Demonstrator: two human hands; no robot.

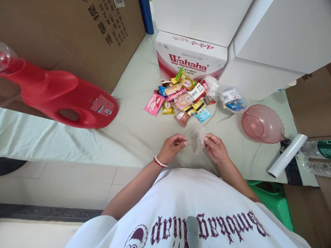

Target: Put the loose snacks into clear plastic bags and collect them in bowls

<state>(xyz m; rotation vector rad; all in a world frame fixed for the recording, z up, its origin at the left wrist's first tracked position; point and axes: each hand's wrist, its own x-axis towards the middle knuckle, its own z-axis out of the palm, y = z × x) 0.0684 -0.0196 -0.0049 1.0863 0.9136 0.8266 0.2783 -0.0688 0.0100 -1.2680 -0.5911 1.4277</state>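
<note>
Pinched between the thumb and fingers of my right hand [215, 147] is a thin, clear plastic bag [200, 140], crumpled and hanging over the table. Just left of it, my left hand [172, 148] is closed in a pinch, with a beaded bracelet on the wrist. Whether anything sits between its fingertips I cannot make out. Beyond both hands lies a heap of wrapped snacks [182, 100], including a pink packet [154, 103], a brown packet [182, 118] and a light-blue packet [203, 115]. Neither hand touches the heap.
A Wahaha carton [191, 58] stands behind the snacks. To the right are a clear round tub [233, 100] with packets inside, a pink translucent bowl [262, 124], a white roll [287, 155] and plastic bottles [314, 150]. A large red jug [69, 96] stands at left.
</note>
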